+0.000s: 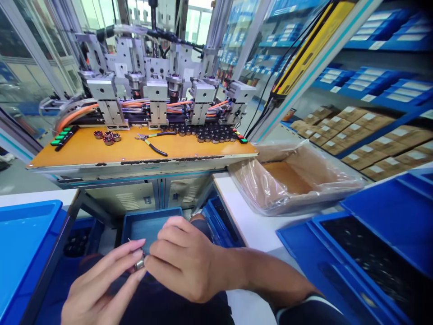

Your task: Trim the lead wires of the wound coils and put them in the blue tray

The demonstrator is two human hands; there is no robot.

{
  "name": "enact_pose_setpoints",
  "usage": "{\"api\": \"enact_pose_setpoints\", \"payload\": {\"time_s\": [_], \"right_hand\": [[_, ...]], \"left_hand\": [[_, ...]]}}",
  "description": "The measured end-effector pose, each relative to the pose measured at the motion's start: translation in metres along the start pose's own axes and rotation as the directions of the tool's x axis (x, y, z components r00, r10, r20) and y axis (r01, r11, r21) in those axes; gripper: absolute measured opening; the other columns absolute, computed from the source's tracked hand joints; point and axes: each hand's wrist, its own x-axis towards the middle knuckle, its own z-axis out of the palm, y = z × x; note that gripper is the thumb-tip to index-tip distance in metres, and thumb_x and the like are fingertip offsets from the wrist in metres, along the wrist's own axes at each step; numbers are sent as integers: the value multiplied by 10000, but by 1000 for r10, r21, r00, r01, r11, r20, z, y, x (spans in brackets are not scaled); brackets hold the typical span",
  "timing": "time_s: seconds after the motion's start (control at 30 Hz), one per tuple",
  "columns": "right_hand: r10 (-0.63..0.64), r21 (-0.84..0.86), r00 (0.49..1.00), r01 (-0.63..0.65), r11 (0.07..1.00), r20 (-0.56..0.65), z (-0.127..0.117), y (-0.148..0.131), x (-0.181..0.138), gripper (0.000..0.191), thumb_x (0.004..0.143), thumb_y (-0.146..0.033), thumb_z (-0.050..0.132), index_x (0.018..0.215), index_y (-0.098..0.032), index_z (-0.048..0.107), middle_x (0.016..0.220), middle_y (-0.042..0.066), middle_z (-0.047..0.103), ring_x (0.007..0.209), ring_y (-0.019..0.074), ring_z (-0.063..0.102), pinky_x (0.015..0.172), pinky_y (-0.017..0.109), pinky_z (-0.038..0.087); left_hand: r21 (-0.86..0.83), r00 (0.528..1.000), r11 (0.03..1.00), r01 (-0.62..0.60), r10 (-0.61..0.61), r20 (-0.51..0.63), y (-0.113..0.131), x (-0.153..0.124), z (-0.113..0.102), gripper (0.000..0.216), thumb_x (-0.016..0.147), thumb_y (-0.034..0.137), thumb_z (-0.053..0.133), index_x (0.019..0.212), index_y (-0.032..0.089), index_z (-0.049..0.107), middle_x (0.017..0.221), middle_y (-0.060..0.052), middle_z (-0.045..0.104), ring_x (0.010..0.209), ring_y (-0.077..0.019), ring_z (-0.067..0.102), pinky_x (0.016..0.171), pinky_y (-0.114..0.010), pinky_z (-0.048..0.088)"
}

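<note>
Pinching a small silvery metal part (139,264) between them, the left hand (101,289) and the right hand (184,262) meet low in the view, above the person's lap. The left hand's fingers (123,253) stretch out long, their tips closed on the part from the left. The right hand curls over it, its fingertips clamped on the other side. A thin wire (129,240) pokes up just above the left fingertips.

Just behind the hands sits a small blue bin (149,222). A larger blue tray (23,243) lies to the left, and more blue trays (372,216) lie to the right, one holding dark small parts too blurred to name. Beyond the bin stands an orange worktop (189,151). On it lie yellow-handled pliers (152,142), a cluster of small round parts (107,136) and a row of dark round parts (206,134) at the foot of a grey multi-station machine (155,90). To the right of the worktop, a cardboard box lined with a plastic bag (294,180) rests on a white table (243,216).
</note>
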Motion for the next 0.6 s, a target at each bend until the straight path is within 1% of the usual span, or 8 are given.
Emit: {"api": "enact_pose_setpoints", "payload": {"time_s": [0.1, 0.2, 0.27, 0.37, 0.43, 0.47, 0.53, 0.6], "right_hand": [[-42, -39, 999, 41, 998, -2, 4, 2, -1, 268, 921, -116, 509, 713, -155, 674, 685, 30, 601, 655, 160, 492, 654, 339, 459], [-79, -54, 997, 78, 995, -26, 7, 1, -2, 264, 918, -112, 517, 708, -150, 672, 691, 41, 608, 647, 160, 491, 635, 334, 459], [-86, -42, 996, 85, 995, -30, 8, 1, -3, 261, 919, -114, 517, 714, -143, 676, 689, 44, 611, 647, 161, 498, 633, 332, 460], [-40, 25, 999, 40, 999, -1, 5, 1, -5, 256, 929, -97, 503, 753, -118, 688, 687, 44, 614, 654, 166, 512, 648, 334, 459], [56, 108, 998, -58, 992, 19, 2, 3, -5, 240, 957, -131, 521, 788, -104, 689, 727, 53, 642, 676, 166, 533, 669, 331, 463], [120, 165, 993, -121, 979, 15, 0, 4, -5, 228, 972, -185, 547, 819, -95, 690, 768, 65, 664, 700, 163, 554, 688, 322, 473], [248, 314, 969, -233, 920, -7, -3, 7, -3, 275, 973, -328, 600, 898, -79, 691, 865, 96, 704, 779, 152, 611, 743, 282, 499], [349, 462, 936, -327, 825, 38, -4, 9, 1, 325, 954, -393, 622, 950, -76, 693, 920, 111, 727, 852, 142, 655, 802, 242, 511]], "left_hand": [[-18, 998, 998, 63, -63, 8, 1, 2, -2, 280, 776, 203, 769, 1027, 327, 762, 1152, 36, 777, 932, -163, 760, 838, -181, 596], [-117, 977, 971, 210, -205, 55, -1, 3, -3, 240, 757, 230, 789, 977, 325, 773, 1116, 5, 793, 804, -170, 774, 657, -171, 619], [-199, 961, 940, 277, -269, 69, -1, 4, -2, 212, 750, 226, 793, 942, 314, 772, 1088, -12, 801, 787, -184, 778, 625, -182, 622], [-237, 960, 930, 282, -275, 61, 0, 4, 1, 158, 773, 203, 763, 896, 302, 758, 1057, -11, 805, 880, -196, 778, 700, -192, 626], [-236, 960, 932, 276, -279, 25, 3, 3, 3, 138, 804, 200, 728, 892, 305, 741, 1061, 10, 799, 935, -173, 766, 769, -190, 617], [-233, 960, 933, 273, -280, 4, 4, 2, 3, 134, 815, 201, 715, 895, 307, 733, 1065, 23, 794, 954, -157, 758, 800, -184, 608], [-209, 965, 947, 244, -257, -41, 5, 1, 3, 139, 825, 198, 702, 906, 308, 723, 1064, 45, 782, 996, -127, 736, 867, -164, 578], [-150, 983, 974, 167, -176, -47, 3, 0, 2, 177, 821, 168, 703, 933, 303, 722, 1081, 56, 770, 1025, -107, 720, 929, -145, 541]]}}
